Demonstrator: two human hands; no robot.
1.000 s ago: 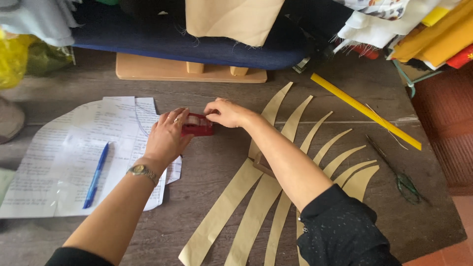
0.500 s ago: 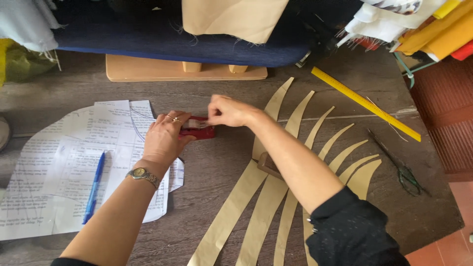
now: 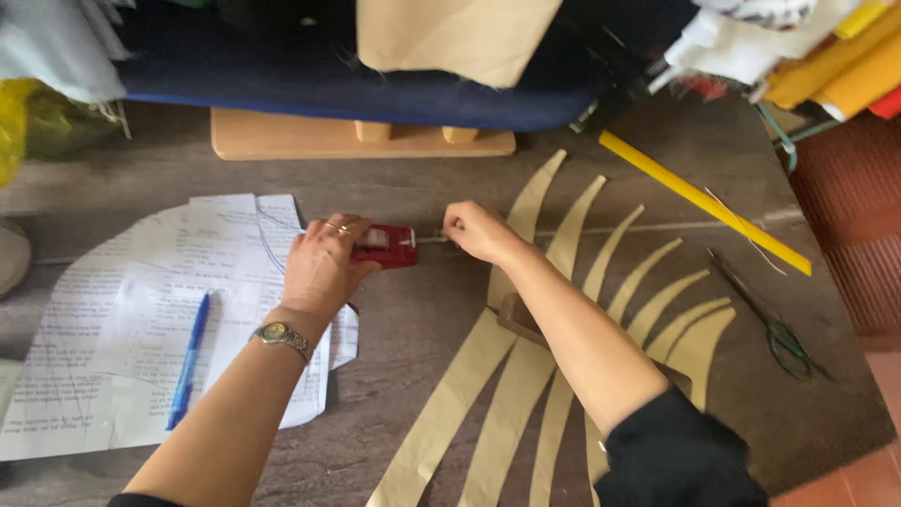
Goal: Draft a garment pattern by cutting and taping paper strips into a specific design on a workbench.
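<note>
With the left hand [image 3: 324, 263] pinning the red case [image 3: 385, 246] near the frame's centre, the right hand's [image 3: 479, 230] closed fingers best drew its thin strip [image 3: 430, 239] out level, slowly.

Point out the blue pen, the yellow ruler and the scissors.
blue pen [image 3: 190, 359], head view, mid barrel.
yellow ruler [image 3: 704, 202], head view, middle of its length.
scissors [image 3: 786, 344], head view, on a handle loop.

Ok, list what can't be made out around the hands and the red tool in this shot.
Head view only.
- Red tool: its left part is hidden under the left hand, so its kind is unclear.
- Right hand: the grip is curled shut; the thin thing it pulls from the tool is too small to name.
- Tan strips: partly under the right forearm, cut off at the bottom edge.
- Paper: print too small to read.
</note>
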